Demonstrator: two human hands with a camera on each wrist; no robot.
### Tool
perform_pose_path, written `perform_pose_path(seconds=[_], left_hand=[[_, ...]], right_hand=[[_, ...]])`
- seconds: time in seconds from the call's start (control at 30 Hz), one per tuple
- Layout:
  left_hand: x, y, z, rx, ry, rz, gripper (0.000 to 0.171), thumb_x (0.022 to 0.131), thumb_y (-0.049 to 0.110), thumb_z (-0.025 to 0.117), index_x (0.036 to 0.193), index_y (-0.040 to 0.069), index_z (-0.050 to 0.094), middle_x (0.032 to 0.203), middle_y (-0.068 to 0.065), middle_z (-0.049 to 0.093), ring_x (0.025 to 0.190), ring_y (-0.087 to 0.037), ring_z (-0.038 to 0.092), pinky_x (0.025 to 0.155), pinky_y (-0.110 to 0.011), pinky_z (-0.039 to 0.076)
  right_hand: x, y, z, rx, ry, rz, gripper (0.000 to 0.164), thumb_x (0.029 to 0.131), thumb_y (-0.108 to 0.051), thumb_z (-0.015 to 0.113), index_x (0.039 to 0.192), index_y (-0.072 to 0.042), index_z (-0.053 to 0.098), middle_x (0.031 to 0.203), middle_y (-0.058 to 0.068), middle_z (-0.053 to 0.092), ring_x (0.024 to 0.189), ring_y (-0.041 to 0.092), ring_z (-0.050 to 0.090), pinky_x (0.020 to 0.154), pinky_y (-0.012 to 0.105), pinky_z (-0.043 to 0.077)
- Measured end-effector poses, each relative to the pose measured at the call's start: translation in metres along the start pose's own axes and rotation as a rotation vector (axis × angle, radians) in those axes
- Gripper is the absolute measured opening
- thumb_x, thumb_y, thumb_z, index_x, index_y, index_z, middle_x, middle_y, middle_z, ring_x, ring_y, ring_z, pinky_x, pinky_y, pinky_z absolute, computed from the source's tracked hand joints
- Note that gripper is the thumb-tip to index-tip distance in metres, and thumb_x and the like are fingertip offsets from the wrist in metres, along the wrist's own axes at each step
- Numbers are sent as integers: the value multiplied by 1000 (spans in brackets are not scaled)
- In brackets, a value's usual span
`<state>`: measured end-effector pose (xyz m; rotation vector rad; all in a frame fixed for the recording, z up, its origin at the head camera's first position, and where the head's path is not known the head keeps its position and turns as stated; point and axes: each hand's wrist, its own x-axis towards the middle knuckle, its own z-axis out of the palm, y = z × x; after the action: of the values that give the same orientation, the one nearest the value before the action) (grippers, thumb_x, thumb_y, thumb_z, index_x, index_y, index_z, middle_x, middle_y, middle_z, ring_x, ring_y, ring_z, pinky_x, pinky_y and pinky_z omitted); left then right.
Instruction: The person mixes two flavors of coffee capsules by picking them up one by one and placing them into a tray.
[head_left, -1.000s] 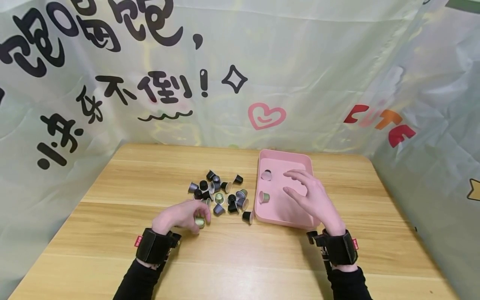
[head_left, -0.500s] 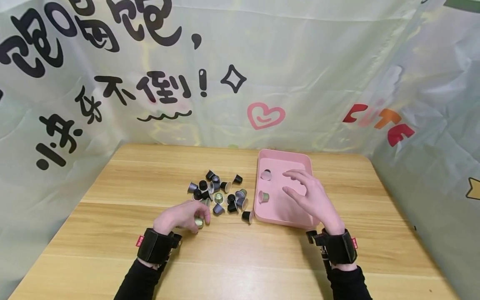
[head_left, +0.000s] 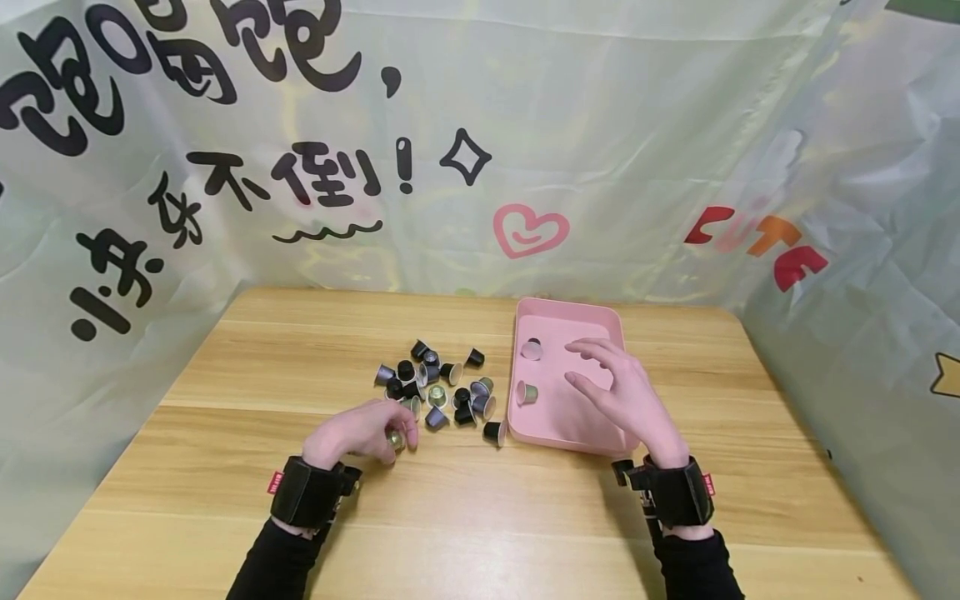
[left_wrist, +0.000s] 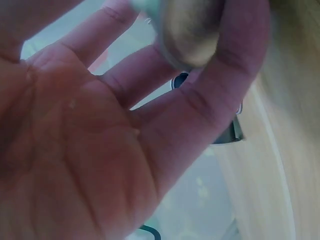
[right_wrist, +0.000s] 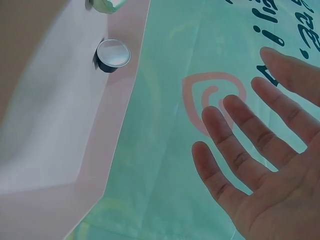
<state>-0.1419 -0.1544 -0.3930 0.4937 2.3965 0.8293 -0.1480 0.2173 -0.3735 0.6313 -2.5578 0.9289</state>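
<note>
My left hand (head_left: 360, 433) pinches a green coffee capsule (head_left: 394, 439) between thumb and fingers, just in front of a pile of loose capsules. In the left wrist view the capsule (left_wrist: 192, 32) is close up and cut off by the top edge. My right hand (head_left: 630, 400) hovers above the pink tray (head_left: 558, 315), fingers spread and slightly bent, holding nothing. Two capsules lie in the tray's left part: a dark one (head_left: 532, 349) with its pale lid showing, and a green one (head_left: 527, 393).
Several black, purple-grey and green capsules (head_left: 437, 396) lie jumbled left of the tray on the wooden table (head_left: 480, 517). One black capsule (head_left: 494, 432) lies against the tray's left wall. A printed cloth (head_left: 630, 150) hangs behind the table.
The green capsule has turned slightly in my left fingers, and shifted a little up and left. My right hand holds its place over the tray.
</note>
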Motion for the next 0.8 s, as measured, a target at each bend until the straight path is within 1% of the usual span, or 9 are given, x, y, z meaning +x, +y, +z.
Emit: perform_pose_path(seconds=[0.1, 0.27, 0.4, 0.47, 0.57, 0.67, 0.73, 0.8], left_hand=[[-1, 1, -2, -5, -3, 12, 32, 69, -11, 76, 91, 12, 70, 93, -2, 69, 84, -17, 59, 76, -30, 50], [-2, 1, -5, 32, 3, 63, 27, 72, -7, 76, 93, 9, 71, 94, -2, 69, 86, -15, 59, 78, -29, 51], [-2, 3, -7, 84, 37, 107, 24, 75, -4, 77, 94, 9, 72, 96, -1, 69, 89, -13, 59, 80, -29, 52], [-2, 5, -8, 87, 48, 130, 23, 78, -1, 78, 97, 9, 73, 99, -1, 70, 91, -13, 60, 82, -30, 52], [0, 6, -9, 83, 61, 156, 23, 81, 2, 77, 103, 9, 72, 103, -1, 71, 91, -12, 60, 83, -30, 53], [3, 9, -9, 99, 88, 184, 25, 83, 5, 76, 107, 9, 72, 106, -2, 72, 91, -11, 59, 83, -30, 53], [4, 11, -9, 112, 111, 195, 27, 83, 5, 77, 109, 9, 73, 108, -3, 72, 92, -12, 60, 84, -32, 53], [6, 13, -10, 118, 126, 200, 28, 83, 6, 77, 110, 9, 73, 109, -3, 72, 90, -12, 59, 81, -31, 52]], right_hand=[[0, 0, 0, -1, 1, -1, 37, 88, -8, 75, 124, -8, 67, 124, 11, 69, 107, 30, 64, 81, 38, 49], [0, 1, 0, 9, 1, -6, 37, 88, -7, 76, 124, -6, 67, 124, 12, 69, 106, 31, 65, 84, 47, 51], [0, 1, -1, 8, 0, 2, 38, 88, -8, 75, 125, -6, 67, 124, 12, 69, 106, 29, 64, 81, 39, 49], [0, 1, -1, 8, -2, 5, 38, 88, -8, 75, 125, -6, 67, 124, 12, 69, 106, 29, 63, 81, 36, 48], [0, 1, -1, 9, -6, 9, 38, 89, -7, 75, 125, -6, 67, 124, 12, 68, 107, 29, 63, 80, 35, 48], [0, 1, -1, 10, -7, 12, 38, 89, -7, 75, 126, -7, 67, 125, 12, 68, 107, 29, 63, 79, 34, 48], [0, 1, -1, 11, -5, 12, 38, 89, -7, 75, 126, -7, 67, 125, 12, 68, 107, 29, 63, 78, 33, 49], [0, 1, -2, 13, -4, 12, 38, 88, -7, 75, 126, -6, 66, 124, 12, 68, 107, 29, 63, 78, 32, 48]])
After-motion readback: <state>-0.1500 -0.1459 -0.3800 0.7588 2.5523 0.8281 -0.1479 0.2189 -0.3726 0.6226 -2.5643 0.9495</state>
